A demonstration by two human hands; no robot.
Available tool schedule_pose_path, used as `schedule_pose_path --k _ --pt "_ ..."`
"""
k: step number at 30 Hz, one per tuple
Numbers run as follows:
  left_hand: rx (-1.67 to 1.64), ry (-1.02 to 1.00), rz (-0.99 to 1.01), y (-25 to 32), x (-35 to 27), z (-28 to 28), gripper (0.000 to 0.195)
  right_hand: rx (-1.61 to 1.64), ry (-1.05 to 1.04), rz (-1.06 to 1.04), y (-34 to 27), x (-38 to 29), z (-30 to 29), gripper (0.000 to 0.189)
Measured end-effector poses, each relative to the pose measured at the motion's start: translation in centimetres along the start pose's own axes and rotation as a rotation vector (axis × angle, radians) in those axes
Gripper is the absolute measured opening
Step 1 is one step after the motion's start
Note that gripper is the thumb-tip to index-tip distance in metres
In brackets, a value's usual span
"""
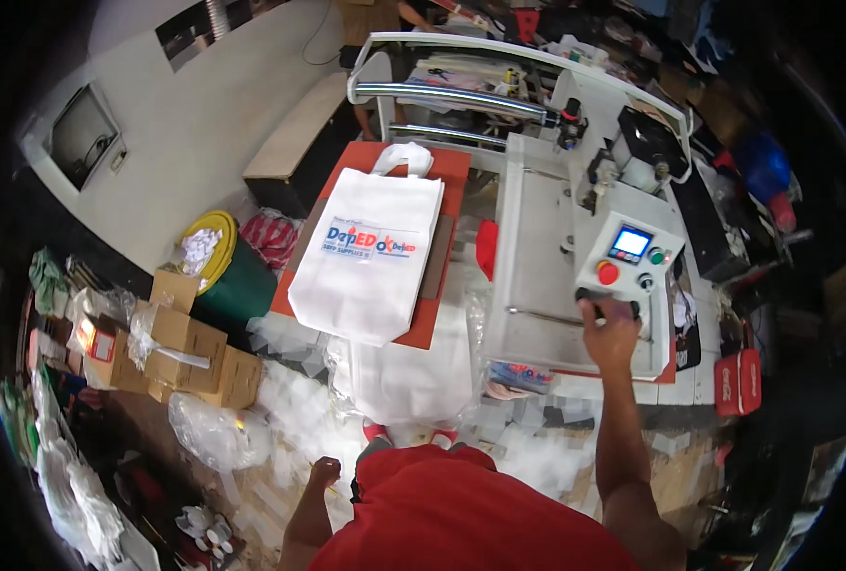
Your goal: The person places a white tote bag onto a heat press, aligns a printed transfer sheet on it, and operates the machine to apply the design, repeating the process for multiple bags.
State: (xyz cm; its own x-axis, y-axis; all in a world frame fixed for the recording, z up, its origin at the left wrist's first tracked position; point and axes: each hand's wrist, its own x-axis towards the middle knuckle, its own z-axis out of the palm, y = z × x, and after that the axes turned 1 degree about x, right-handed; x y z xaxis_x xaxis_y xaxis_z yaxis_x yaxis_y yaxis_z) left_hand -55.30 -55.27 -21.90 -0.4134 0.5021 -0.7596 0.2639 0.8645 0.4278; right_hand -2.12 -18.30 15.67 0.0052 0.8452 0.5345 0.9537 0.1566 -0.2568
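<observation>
My right hand (611, 330) is closed around the black handle (617, 305) on the front of a heat press (541, 285), just below its control box (630, 250) with a lit screen and a red button. My left hand (325, 470) hangs low beside my body, fingers curled, with nothing clearly seen in it. Ahead of me, a white non-woven tote bag (366, 285) printed in blue and red lies on the orange-red pad of the left platen (426, 335), its handles pointing away from me. The press head sits over the right platen, whose pad edge shows beneath it.
White bags (416, 378) in clear plastic stand below the left platen. At left are cardboard boxes (184, 350) and a green bin with a yellow rim (232, 250). A red case (737, 382) is at right. Another person (369, 28) stands behind the press. Paper pieces litter the floor.
</observation>
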Motion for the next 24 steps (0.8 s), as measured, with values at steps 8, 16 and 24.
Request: schedule_pose_path --k 8,16,24 --pt "-0.157 0.087 0.123 0.5 -2.6 5.0 0.024 0.307 -0.085 -0.402 -7.3 1.2 3.8 0.019" --pt "-0.287 0.226 -0.044 -7.1 -10.2 10.2 0.018 0.488 -0.109 -0.599 -18.2 2.5 9.3 0.019" --pt "-0.296 -0.246 0.006 -21.4 -18.9 18.6 0.021 0.544 -0.178 -0.76 -25.6 1.8 11.1 0.046"
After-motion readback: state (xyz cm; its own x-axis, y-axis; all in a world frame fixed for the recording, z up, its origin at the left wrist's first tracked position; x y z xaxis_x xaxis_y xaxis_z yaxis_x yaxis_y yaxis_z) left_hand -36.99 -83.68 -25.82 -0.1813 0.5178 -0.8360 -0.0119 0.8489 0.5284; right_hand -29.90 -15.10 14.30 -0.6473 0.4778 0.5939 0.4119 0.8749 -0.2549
